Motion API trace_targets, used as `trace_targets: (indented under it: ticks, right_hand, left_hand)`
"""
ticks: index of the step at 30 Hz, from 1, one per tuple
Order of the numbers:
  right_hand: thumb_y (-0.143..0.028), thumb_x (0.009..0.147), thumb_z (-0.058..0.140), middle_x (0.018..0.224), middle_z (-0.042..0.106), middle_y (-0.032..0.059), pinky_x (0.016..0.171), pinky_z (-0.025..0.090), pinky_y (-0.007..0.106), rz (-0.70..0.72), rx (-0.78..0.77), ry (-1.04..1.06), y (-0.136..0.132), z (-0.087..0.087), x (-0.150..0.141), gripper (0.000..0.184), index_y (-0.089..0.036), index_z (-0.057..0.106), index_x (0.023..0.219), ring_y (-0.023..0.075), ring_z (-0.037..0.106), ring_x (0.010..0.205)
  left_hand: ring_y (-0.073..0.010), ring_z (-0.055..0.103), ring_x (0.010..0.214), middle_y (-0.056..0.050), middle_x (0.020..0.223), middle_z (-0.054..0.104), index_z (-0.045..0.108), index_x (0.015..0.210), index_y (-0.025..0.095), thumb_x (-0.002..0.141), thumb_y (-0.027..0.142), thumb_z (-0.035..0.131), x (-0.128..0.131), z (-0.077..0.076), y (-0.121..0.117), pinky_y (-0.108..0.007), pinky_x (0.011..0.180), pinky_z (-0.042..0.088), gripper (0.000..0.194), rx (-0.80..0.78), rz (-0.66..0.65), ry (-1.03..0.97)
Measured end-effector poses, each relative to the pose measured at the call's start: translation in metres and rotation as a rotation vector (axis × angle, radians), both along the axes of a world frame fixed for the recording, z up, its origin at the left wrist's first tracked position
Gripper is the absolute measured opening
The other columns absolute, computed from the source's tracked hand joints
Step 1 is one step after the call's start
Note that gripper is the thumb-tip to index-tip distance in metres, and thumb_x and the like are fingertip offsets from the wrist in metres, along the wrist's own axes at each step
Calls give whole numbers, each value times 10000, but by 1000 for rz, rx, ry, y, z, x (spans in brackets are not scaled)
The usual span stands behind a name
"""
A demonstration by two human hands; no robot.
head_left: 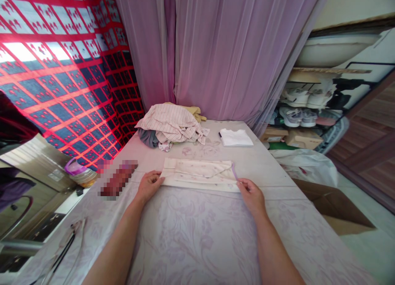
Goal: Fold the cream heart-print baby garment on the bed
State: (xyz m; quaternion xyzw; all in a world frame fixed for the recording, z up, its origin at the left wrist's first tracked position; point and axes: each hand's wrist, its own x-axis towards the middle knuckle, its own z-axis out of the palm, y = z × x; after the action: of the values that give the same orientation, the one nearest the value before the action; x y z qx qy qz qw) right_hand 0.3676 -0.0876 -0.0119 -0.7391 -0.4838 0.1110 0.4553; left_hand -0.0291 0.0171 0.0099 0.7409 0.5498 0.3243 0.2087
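A cream garment with a small print (200, 172) lies folded into a long flat strip on the patterned tablecloth (197, 235). My left hand (150, 185) pinches its near left corner between thumb and fingers. At the near right corner, my right hand (251, 193) pinches the cloth the same way. Lilac trim shows along the garment's right end. Which kind of garment it is, I cannot tell. Beyond it to the right lies a folded white garment (236, 137) with a dark spot at its left edge.
A heap of crumpled clothes (173, 122) lies at the far left of the table. A blurred reddish item (119, 180) and cables (66, 246) lie along the left side. Purple curtains (228, 50) hang behind. Right of the table stand a shoe rack (300, 116) and a cardboard box (336, 207).
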Motion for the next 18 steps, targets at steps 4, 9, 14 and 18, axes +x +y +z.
trace_targets:
  ticks: [4, 9, 14, 18]
  right_hand:
    - [-530, 710, 502, 691, 667, 45, 633, 456, 291, 15, -28, -11, -2, 2, 2, 425, -181, 695, 856, 195, 596, 676]
    - [-527, 718, 495, 691, 669, 40, 622, 449, 284, 49, -41, -52, -5, 6, 5, 409, -190, 698, 830, 191, 593, 662]
    - [-509, 744, 451, 683, 673, 37, 652, 437, 291, 80, -58, -151, -6, 9, 5, 389, -206, 692, 787, 191, 590, 663]
    - [-529, 787, 399, 688, 684, 53, 682, 415, 306, 43, -74, -235, -4, 13, -3, 433, -208, 686, 739, 195, 591, 670]
  left_hand:
    - [-210, 609, 940, -47, 922, 689, 516, 478, 212, 731, 392, 534, 2, -1, -1, -361, 915, 438, 311, 9, 2, 18]
    - [-212, 607, 926, -55, 927, 682, 507, 458, 210, 714, 355, 529, 2, 0, -3, -357, 900, 446, 296, 24, 2, 48]
    - [-224, 605, 964, -54, 980, 683, 574, 521, 212, 695, 332, 542, 2, 1, -2, -364, 915, 446, 214, 24, -7, 82]
    - [-223, 611, 961, -70, 994, 681, 598, 560, 212, 750, 423, 524, 4, 0, -1, -363, 900, 450, 293, 45, -4, 83]
